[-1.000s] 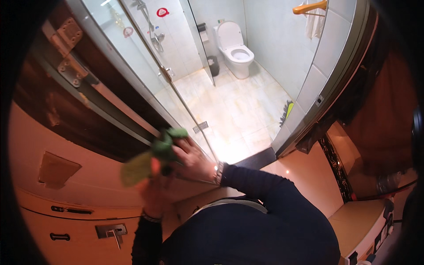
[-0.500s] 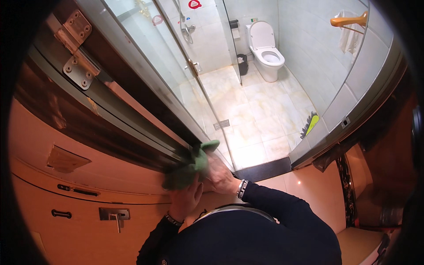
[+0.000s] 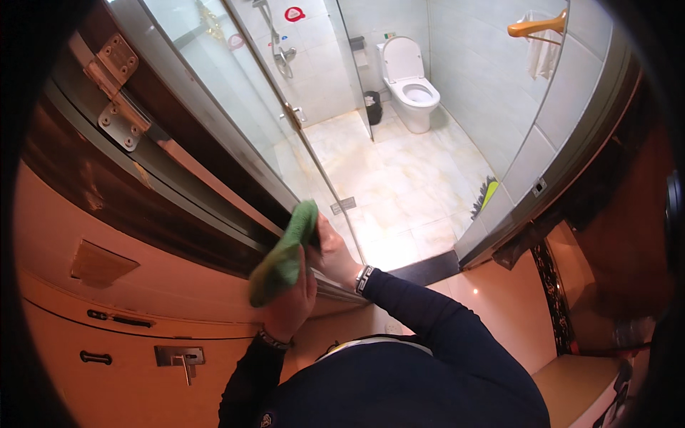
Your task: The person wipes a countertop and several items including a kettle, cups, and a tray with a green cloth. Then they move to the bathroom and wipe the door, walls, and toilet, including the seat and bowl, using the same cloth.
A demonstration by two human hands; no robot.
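Note:
A green cloth is bunched between my two hands, close to the edge of the dark door frame. My left hand is closed on the cloth's lower end, fingers pointing up along it. On the cloth's other side, my right hand grips its upper part; those fingertips are partly hidden behind it. A bracelet circles each wrist. Whether the cloth touches the frame, I cannot tell for sure.
A wooden door with a metal lever handle is at the left, below large hinges. Past the dark threshold are a glass shower panel, a toilet, a black bin and a green-backed brush. A wooden hanger hangs at the right.
The cloth and both hands have shifted up and to the left, and the cloth now stands more upright between them. The whole view has also shifted slightly.

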